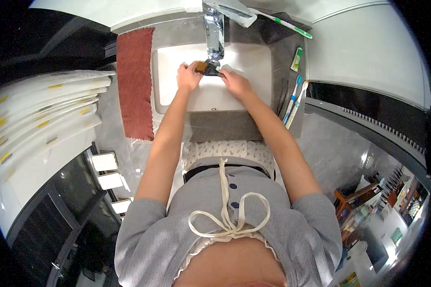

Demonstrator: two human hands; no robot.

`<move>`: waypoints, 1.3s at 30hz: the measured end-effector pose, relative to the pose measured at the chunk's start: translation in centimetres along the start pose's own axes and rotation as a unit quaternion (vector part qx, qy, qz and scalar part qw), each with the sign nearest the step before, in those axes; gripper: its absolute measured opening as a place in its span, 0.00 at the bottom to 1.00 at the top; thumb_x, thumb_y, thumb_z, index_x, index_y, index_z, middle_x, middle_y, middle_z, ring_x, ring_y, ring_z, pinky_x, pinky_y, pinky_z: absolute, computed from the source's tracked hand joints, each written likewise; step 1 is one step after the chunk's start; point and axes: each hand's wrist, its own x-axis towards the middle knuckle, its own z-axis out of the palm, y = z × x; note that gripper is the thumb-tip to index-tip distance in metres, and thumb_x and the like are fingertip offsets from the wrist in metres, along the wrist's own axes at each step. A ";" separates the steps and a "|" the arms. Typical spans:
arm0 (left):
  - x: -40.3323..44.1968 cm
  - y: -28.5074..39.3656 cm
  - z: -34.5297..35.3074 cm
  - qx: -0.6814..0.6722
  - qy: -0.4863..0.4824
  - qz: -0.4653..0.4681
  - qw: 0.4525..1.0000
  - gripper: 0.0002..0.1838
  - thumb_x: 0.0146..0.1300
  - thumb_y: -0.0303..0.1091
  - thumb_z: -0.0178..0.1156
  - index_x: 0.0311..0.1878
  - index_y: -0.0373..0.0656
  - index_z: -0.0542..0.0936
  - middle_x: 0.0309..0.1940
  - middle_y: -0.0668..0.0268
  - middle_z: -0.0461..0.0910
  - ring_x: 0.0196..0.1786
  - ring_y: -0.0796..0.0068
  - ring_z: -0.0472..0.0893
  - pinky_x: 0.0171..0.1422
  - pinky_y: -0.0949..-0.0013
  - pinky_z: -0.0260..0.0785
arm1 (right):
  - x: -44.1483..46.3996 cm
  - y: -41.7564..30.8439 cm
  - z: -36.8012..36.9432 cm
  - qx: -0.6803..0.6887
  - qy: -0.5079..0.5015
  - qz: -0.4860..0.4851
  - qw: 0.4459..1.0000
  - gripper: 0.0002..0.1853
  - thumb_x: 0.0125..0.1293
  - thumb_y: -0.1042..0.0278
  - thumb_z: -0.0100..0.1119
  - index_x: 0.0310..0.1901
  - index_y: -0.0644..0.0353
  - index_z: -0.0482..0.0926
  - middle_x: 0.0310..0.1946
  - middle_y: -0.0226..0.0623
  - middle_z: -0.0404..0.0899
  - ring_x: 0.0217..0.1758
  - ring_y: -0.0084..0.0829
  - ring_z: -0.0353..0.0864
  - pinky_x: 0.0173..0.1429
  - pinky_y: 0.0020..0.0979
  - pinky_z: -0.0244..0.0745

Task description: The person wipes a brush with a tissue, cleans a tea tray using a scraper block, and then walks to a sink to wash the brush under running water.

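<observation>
Both hands are over the white sink (170, 93), just below the mouth of the metal faucet (214, 36). Between them is a small amber-and-black object (207, 68) whose exact kind I cannot make out. My left hand (188, 77) is closed around its amber end. With fingers pinched together, my right hand (236, 84) grips the thin dark end on the other side. Whether water is running over it is hard to tell.
A dark red cloth (135, 83) lies on the grey counter at left. On the right are a small green-and-white tube (296, 59), a blue toothbrush (292, 99) and a white toothbrush (300, 100). A green-and-white toothbrush (292, 27) lies behind the faucet's right side.
</observation>
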 end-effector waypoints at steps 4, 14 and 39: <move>-0.1 0.4 -0.1 -0.028 0.012 -0.017 0.999 0.26 0.44 0.38 0.57 0.52 0.58 0.70 0.45 0.61 0.63 0.52 0.62 0.62 0.55 0.62 0.57 | 0.0 0.6 0.5 0.028 0.042 -0.021 0.999 0.13 0.60 0.58 0.42 0.47 0.44 0.64 0.35 0.40 0.73 0.39 0.44 0.74 0.39 0.42 0.70; -0.4 0.6 0.7 0.029 0.024 -0.007 0.999 0.27 0.42 0.38 0.56 0.52 0.60 0.69 0.45 0.64 0.63 0.51 0.64 0.62 0.55 0.61 0.54 | 0.5 0.5 0.9 0.009 0.039 0.002 0.999 0.13 0.60 0.58 0.43 0.47 0.45 0.64 0.33 0.43 0.73 0.35 0.46 0.74 0.37 0.43 0.70; -0.3 1.2 0.7 -0.025 0.002 -0.076 0.997 0.22 0.46 0.36 0.53 0.49 0.64 0.72 0.47 0.63 0.64 0.54 0.64 0.59 0.60 0.58 0.46 | 0.5 -0.1 0.5 -0.028 0.053 0.052 0.997 0.10 0.60 0.59 0.41 0.43 0.46 0.64 0.30 0.41 0.73 0.34 0.44 0.74 0.34 0.42 0.68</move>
